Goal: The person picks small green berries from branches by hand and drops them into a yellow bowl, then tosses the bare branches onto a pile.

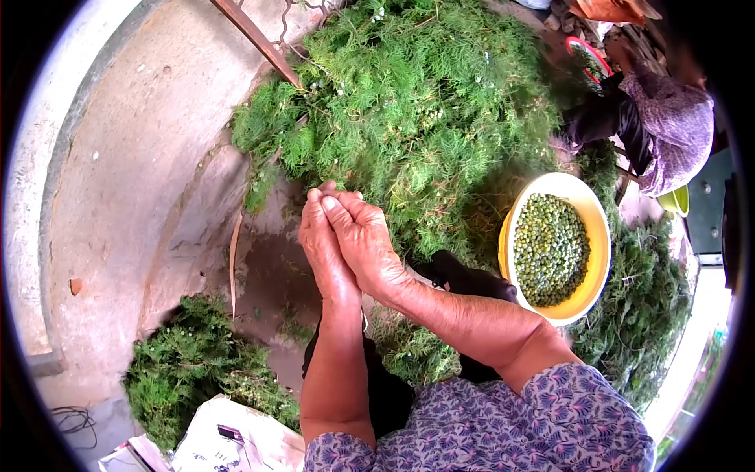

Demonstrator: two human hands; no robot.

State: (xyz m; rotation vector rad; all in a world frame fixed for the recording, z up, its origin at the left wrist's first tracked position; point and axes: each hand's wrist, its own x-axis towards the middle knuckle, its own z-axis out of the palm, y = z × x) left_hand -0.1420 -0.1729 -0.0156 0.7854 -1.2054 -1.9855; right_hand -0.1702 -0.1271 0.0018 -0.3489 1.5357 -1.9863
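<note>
My left hand [321, 250] and my right hand [366, 240] are pressed together in front of me, fingers closed. The right lies against the left, and whatever may be between the palms is hidden. Just beyond them spreads a large heap of feathery green evergreen branches [417, 102], with small pale cones among the sprigs. To the right of my hands stands a yellow bucket [507, 240], well filled with small round green cones [550, 250]. Neither hand touches the bucket.
Another person [668, 118] sits at the upper right near a red-rimmed basin [578, 43]. A smaller branch pile [204, 358] lies lower left, beside a white sack [228, 433]. A concrete wall [141, 173] bounds the left; a brown stick [255, 39] slants down at the top.
</note>
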